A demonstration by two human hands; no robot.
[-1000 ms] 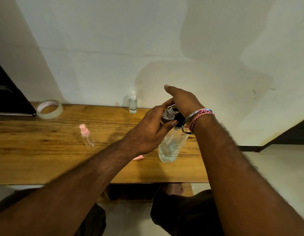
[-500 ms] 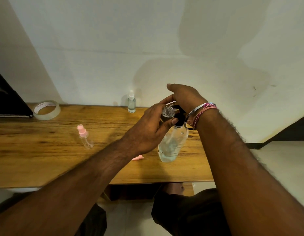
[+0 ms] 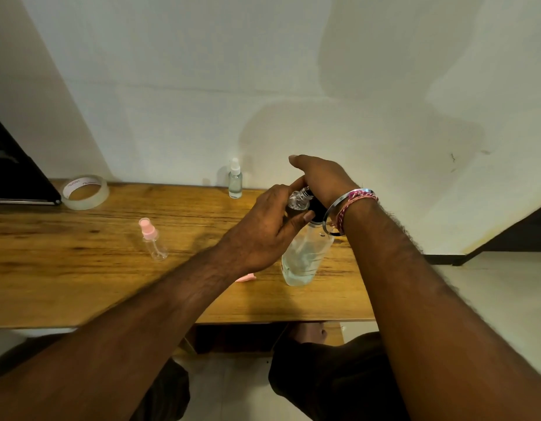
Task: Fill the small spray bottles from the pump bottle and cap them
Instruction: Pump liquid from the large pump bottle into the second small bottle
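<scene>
Left hand [image 3: 257, 235] pinches a small open bottle [image 3: 297, 202] at the spout of the pump bottle [image 3: 304, 256], near the table's [image 3: 81, 284] front right corner; right hand [image 3: 321, 177] presses flat-fingered on the pump head.

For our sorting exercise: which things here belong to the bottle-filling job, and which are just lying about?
Job: pump bottle; small open bottle in left hand; right hand on pump; pink-capped spray bottle; white-capped spray bottle; loose pink cap.
Lying about: tape roll; black object.
</scene>
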